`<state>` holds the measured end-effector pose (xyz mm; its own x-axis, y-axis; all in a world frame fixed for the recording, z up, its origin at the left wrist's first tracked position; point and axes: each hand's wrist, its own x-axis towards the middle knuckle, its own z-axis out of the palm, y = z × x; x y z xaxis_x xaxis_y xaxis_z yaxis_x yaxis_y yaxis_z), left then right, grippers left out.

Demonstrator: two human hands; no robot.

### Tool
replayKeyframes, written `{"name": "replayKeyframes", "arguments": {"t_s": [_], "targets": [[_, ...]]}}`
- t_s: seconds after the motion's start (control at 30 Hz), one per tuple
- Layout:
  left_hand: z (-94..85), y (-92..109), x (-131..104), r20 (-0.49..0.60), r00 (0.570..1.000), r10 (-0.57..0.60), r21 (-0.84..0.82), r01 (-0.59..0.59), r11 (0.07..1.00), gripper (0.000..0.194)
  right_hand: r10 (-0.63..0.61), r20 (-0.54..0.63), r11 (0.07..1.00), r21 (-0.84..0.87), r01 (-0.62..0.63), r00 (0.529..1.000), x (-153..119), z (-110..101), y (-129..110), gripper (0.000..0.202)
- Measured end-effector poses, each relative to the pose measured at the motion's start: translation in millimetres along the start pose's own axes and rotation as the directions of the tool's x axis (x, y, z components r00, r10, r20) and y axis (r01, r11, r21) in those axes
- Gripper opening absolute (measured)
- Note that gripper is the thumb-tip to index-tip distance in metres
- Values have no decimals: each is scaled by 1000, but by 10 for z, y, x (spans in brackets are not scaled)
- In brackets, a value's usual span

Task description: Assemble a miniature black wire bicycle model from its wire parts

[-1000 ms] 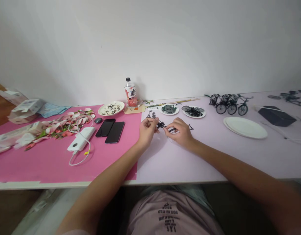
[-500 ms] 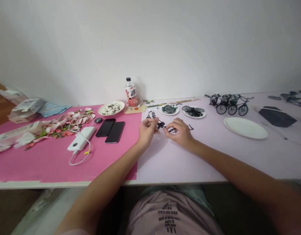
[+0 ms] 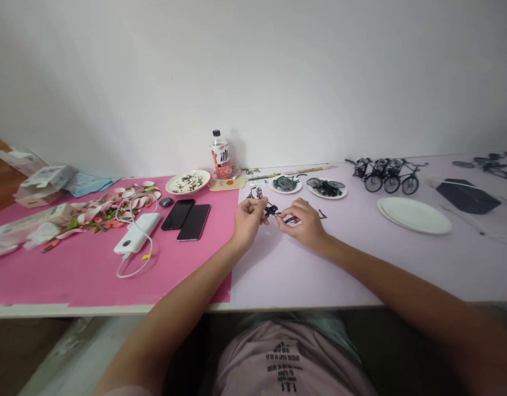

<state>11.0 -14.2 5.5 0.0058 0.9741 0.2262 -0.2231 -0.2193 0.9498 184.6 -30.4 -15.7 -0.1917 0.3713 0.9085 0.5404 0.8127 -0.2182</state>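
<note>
Between my two hands is a small black model bicycle part (image 3: pixel 271 209), its exact shape partly covered by fingers. My left hand (image 3: pixel 250 216) is closed, pinching it from the left with thumb and fingers. My right hand (image 3: pixel 303 220) is closed too, thumb and forefinger pinched at the part's right end. A thin black piece (image 3: pixel 321 214) lies just beyond my right hand. Behind my left hand are more small black pieces (image 3: pixel 255 192). Farther back, one small plate (image 3: pixel 273 188) bears dark green parts, and another plate (image 3: pixel 343 194) bears black parts and wheels.
Several assembled model bicycles (image 3: pixel 387 175) stand at the back right, behind stacked white plates (image 3: pixel 418 216) and a dark angular object (image 3: pixel 468 197). On the left lie two phones (image 3: pixel 194 222), a white power bank (image 3: pixel 136 234) with cable, and pink petals (image 3: pixel 108 208). A bottle (image 3: pixel 221 157) stands near the wall.
Almost nothing differs. Both hands keep their pinch on the black part in the same place, and the whole view has shifted very slightly.
</note>
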Motion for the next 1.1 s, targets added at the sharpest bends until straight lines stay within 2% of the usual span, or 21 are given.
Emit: {"name": "replayKeyframes", "arguments": {"t_s": [0.3,0.5,0.63,0.77,0.97,1.1], "targets": [[18,36,-11,-1,1000,1,13,-1,1000,54,50,8,999,-2,-50,999,-17,-9,-4,13],[12,75,-14,1,1000,-21,-5,21,1000,54,8,-43,1000,30,-6,999,0,-22,-34,14],[22,94,-28,64,995,-72,-28,74,997,55,15,-77,1000,27,-13,997,26,-47,-70,13],[29,85,-38,112,988,-105,-22,108,994,54,9,-64,1000,-8,-10,998,30,-62,-71,14],[31,88,-44,51,993,-106,-81,110,991,58,-42,-36,999,-13,42,998,21,-50,-21,12],[39,79,-47,38,994,-98,-88,101,991,59,-9,1,1000,-4,9,1000,8,-23,6,11]]}}
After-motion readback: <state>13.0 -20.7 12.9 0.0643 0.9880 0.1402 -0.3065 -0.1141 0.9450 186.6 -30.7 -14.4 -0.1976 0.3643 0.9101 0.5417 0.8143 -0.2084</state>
